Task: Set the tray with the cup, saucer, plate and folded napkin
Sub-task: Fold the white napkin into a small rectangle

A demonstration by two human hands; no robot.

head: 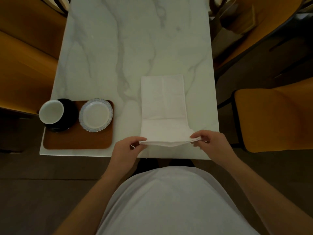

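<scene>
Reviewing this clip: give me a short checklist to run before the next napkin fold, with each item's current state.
1. Left hand pinches the napkin at its near left corner: ok.
2. Right hand pinches the near right corner: ok.
3. Far half lies flat on the table: ok.
4. Near corner layers aligned: cannot tell.
5. Tray has bare space near the plate and the cup: ok.

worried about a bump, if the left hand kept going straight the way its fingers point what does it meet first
The left hand points rightward along the napkin's near edge, so the right hand, pinching the other corner, likely comes first; depth is unclear.
</scene>
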